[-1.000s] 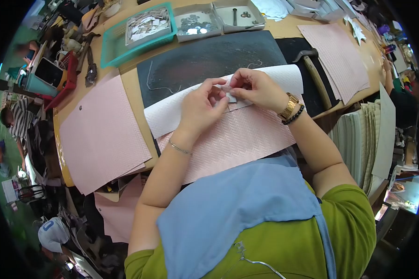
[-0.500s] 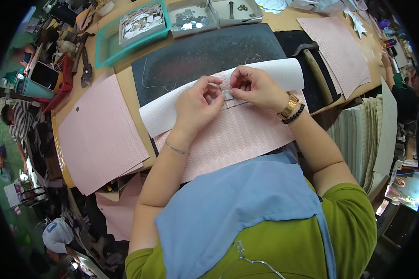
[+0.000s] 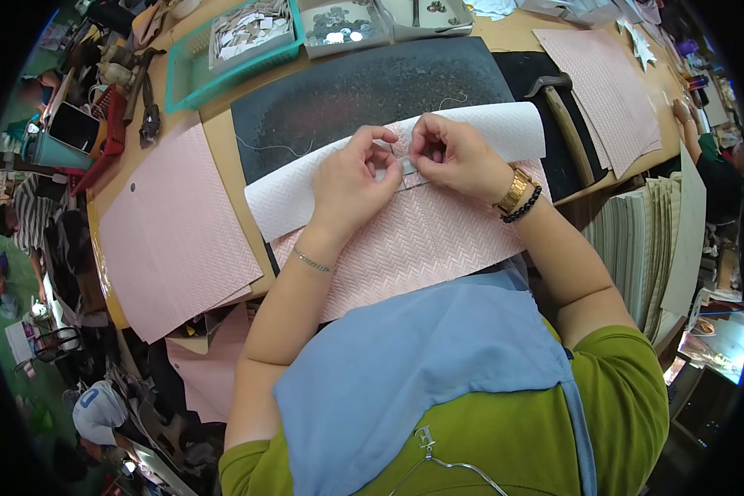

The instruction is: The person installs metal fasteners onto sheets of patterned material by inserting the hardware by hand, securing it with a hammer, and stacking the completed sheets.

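A pink sheet with a zigzag texture lies in front of me, its far part folded over so the white underside shows. Over the fold, my left hand and my right hand meet with curled fingers. Between their fingertips is a small whitish piece, mostly covered by the fingers, and both hands pinch at it. Just beyond it a narrow strip of pink shows on the white underside. The dark, worn work slab lies under the sheet's far edge, with a loose thread on it.
Pink sheets lie to the left and far right. A hammer rests on black material at right. Along the back stand a teal basket of small pale pieces, a tray of metal discs and another tray.
Both hands stay over the fold, with the fingertips shifting slightly. The small whitish piece is more covered now. The whole view has shifted a little.
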`<move>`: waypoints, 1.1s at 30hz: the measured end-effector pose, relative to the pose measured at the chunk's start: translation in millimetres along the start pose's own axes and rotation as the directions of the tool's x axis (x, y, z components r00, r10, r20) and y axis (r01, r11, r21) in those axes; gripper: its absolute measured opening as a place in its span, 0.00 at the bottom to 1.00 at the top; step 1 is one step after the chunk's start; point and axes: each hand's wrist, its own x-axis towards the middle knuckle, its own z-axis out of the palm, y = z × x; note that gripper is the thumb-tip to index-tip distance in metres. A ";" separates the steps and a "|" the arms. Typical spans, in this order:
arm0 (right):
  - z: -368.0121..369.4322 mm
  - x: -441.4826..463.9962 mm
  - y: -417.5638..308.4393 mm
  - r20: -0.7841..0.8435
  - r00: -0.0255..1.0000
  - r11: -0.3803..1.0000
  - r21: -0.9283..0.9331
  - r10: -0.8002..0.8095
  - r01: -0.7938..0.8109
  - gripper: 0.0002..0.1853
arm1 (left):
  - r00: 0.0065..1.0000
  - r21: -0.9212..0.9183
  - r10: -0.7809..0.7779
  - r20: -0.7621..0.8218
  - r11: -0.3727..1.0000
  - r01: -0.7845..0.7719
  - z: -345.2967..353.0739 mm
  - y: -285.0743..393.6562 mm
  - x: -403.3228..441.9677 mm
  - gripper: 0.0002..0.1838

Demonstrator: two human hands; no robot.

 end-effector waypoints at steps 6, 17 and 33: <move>0.8 1.8 -6.5 -0.009 0.999 0.996 -0.077 -0.038 0.037 0.07 | 0.999 0.028 -0.020 -0.034 0.999 0.021 4.1 2.8 0.2 0.16; 7.4 -2.1 -2.1 -0.055 0.974 0.950 -0.240 -0.219 0.199 0.08 | 0.992 0.219 0.109 -0.063 0.971 -0.093 6.7 6.8 -5.7 0.16; -62.2 108.4 -22.5 -0.099 0.956 0.859 -0.472 -0.276 0.198 0.10 | 0.960 0.250 0.266 -0.084 0.938 -0.238 8.5 -3.7 -6.1 0.07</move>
